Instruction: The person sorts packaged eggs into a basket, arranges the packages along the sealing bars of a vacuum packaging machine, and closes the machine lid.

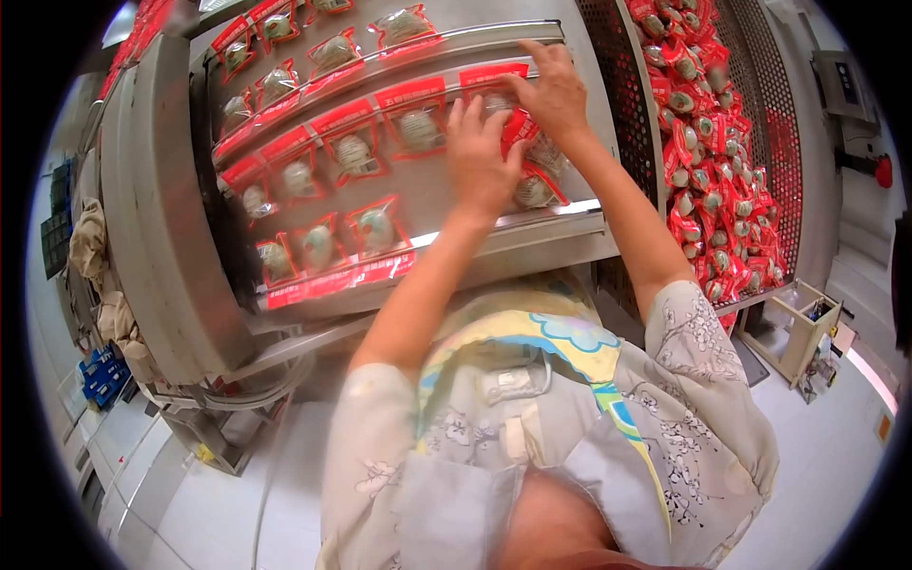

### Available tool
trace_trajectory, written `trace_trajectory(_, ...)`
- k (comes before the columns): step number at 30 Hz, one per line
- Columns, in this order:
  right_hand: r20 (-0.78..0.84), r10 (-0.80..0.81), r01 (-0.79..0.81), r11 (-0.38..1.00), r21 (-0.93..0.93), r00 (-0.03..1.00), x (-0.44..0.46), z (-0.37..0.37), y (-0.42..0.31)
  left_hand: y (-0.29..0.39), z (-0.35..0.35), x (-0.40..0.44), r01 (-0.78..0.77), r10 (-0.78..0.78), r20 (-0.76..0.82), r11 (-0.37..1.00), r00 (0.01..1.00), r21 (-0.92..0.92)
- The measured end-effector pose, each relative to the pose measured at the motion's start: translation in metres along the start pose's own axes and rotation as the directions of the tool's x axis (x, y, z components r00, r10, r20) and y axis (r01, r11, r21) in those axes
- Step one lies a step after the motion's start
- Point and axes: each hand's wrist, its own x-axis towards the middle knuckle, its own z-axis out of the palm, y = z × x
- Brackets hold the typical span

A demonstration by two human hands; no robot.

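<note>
My left hand lies over the lower right part of a metal worktop, its fingers spread on or just above the packets there. Close beside it, my right hand reaches over the top edge of a red and clear packet, thumb and fingers apart. Between the hands shows another red packet, partly covered. Below the left hand's thumb is a packet with a roundish, pale egg-like item. More such packets, like this one, lie in a row to the left.
A metal bar crosses the worktop, with more packets beyond it. Another row lies at the near edge. At left stands a thick metal housing. On the right, a perforated metal bin holds a heap of similar packets.
</note>
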Motion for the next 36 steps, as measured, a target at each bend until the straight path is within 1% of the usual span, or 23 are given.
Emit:
trace_trajectory(1,0.025,-0.065,0.067,0.996,-0.06,0.998,0.007,0.005,-0.001,0.001,-0.003,-0.002,-0.008,0.007,-0.011,1.0,1.0,-0.014)
trace_trajectory(2,0.088,-0.052,0.056,0.998,-0.04,0.995,0.013,0.014,0.002,0.002,-0.006,-0.006,-0.015,0.015,-0.021,1.0,1.0,-0.026)
trace_trajectory(5,0.116,-0.018,0.03,0.994,-0.101,0.993,0.022,0.015,-0.007,0.004,-0.018,-0.025,0.021,-0.024,-0.024,0.991,0.999,-0.134)
trace_trajectory(6,-0.058,-0.159,0.148,0.976,-0.158,0.986,0.023,0.016,-0.011,0.002,-0.019,-0.034,0.062,-0.063,-0.002,0.978,0.998,-0.2)
trace_trajectory(7,-0.018,-0.224,0.222,0.97,-0.097,0.974,0.024,0.016,-0.017,-0.001,-0.02,-0.039,0.102,-0.1,0.02,0.959,0.995,-0.264)
trace_trajectory(8,0.016,-0.29,0.29,0.956,-0.033,0.957,0.023,0.014,-0.025,-0.004,-0.022,-0.041,-0.003,-0.002,-0.031,0.986,1.0,-0.169)
trace_trajectory(9,0.045,-0.356,0.355,0.934,0.033,0.933,0.023,0.013,-0.034,-0.002,-0.026,-0.043,0.047,-0.047,0.004,0.983,0.999,-0.177)
trace_trajectory(10,0.09,-0.492,0.489,0.87,0.06,0.866,0.02,0.02,-0.041,0.001,-0.032,-0.045,0.097,-0.091,0.039,0.978,0.995,-0.185)
trace_trajectory(11,0.177,-0.63,0.632,0.773,0.055,0.756,0.021,0.028,-0.045,0.003,-0.036,-0.046,0.146,-0.134,0.075,0.97,0.988,-0.192)
trace_trajectory(13,0.306,-0.537,0.524,0.841,0.131,0.786,0.013,0.047,-0.054,0.002,-0.038,-0.046,0.143,-0.134,0.067,0.977,0.989,-0.16)
trace_trajectory(16,0.062,-0.461,0.447,0.879,0.166,0.885,0.021,0.059,-0.065,-0.001,-0.046,-0.049,0.203,-0.182,0.131,0.964,0.974,-0.17)
trace_trajectory(18,0.078,-0.418,0.393,0.893,0.222,0.905,0.017,0.035,-0.075,-0.008,-0.049,-0.052,0.271,-0.219,0.219,0.931,0.951,-0.244)
trace_trajectory(20,0.145,-0.343,0.296,0.916,0.273,0.928,0.001,-0.006,-0.088,-0.016,-0.059,-0.052,0.416,-0.306,0.363,0.866,0.88,-0.278)
trace_trajectory(21,0.367,-0.273,0.197,0.953,0.23,0.889,-0.015,-0.024,-0.088,-0.018,-0.066,-0.053,0.491,-0.343,0.44,0.824,0.83,-0.284)
trace_trajectory(23,0.729,-0.091,0.037,0.995,0.09,0.678,-0.043,-0.059,-0.086,-0.025,-0.077,-0.056,0.486,-0.357,0.413,0.832,0.838,-0.268)
trace_trajectory(24,0.827,0.02,-0.238,0.961,0.139,0.562,-0.064,-0.067,-0.08,-0.03,-0.081,-0.058,0.494,-0.373,0.406,0.832,0.834,-0.252)
trace_trajectory(25,0.906,0.086,-0.495,0.856,0.146,0.415,-0.087,-0.07,-0.073,-0.035,-0.086,-0.057,0.496,-0.385,0.394,0.835,0.835,-0.236)
trace_trajectory(27,0.962,0.187,-0.786,0.616,0.045,0.201,-0.123,-0.078,-0.066,-0.034,-0.098,-0.053,0.671,-0.449,0.516,0.616,0.73,-0.413)
trace_trajectory(29,0.975,0.189,-0.95,0.306,0.056,0.118,-0.153,-0.073,-0.067,-0.035,-0.108,-0.05,0.768,-0.454,0.619,0.361,0.641,-0.53)
trace_trajectory(30,0.981,0.177,-0.989,0.136,0.056,0.08,-0.162,-0.069,-0.068,-0.037,-0.112,-0.048,0.832,-0.457,0.696,0.286,0.554,-0.475)
trace_trajectory(33,0.986,0.09,-0.969,-0.193,0.155,0.139,-0.177,-0.048,-0.074,-0.039,-0.114,-0.054,0.931,-0.502,0.785,0.218,0.363,-0.292)
trace_trajectory(34,0.978,0.128,-0.95,-0.245,0.191,0.164,-0.177,-0.043,-0.078,-0.038,-0.121,-0.053,0.926,-0.413,0.843,0.298,0.345,-0.233)
trace_trajectory(36,0.967,0.205,-0.968,-0.168,0.187,0.151,-0.174,-0.049,-0.083,-0.029,-0.131,-0.042,0.956,-0.41,0.875,0.242,0.258,-0.168)
